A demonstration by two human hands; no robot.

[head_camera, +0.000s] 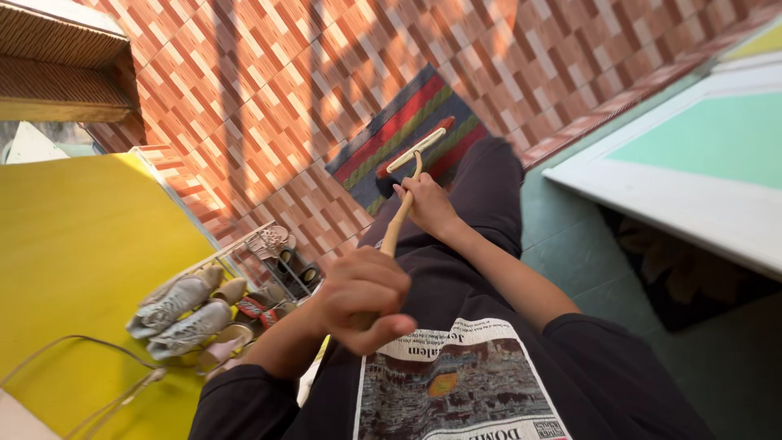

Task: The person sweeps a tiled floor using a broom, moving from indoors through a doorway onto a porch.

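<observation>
At the far left a yellow wall (pixel 73 269) fills the frame, with thin grey cables (pixel 90 358) looping across its lower part. Just right of it stands a wire shoe rack (pixel 244 244) holding pale sneakers (pixel 175 305) and several sandals and slippers (pixel 261 305) packed side by side.

Next comes the left hand (pixel 362 297), clenched in a tight fist around the upper end of a light wooden handle (pixel 399 220); the fingers are curled fully closed and the thumb lies across them, so the top of the stick is hidden inside the fist. The handle runs up and away from this fist, slanting slightly rightward.

Further along it sits the right hand (pixel 428 204), also wrapped closed around the stick, knuckles facing the floor, the forearm reaching back toward the body on the right. Both hands therefore grasp the same handle, the left one nearer the body and the right one nearer the working end, a little apart from each other.

Beyond the right hand the handle meets a broom head (pixel 415 147), a pale bar with a red edge, lying crosswise on a striped mat (pixel 407 122) of red, green and dark blue. The mat rests on a floor of red and cream tiles (pixel 269 73). Below the hands a dark shirt (pixel 464 391) with a printed picture shows; at the right, a white-framed green panel (pixel 700 155) lies over a teal floor
</observation>
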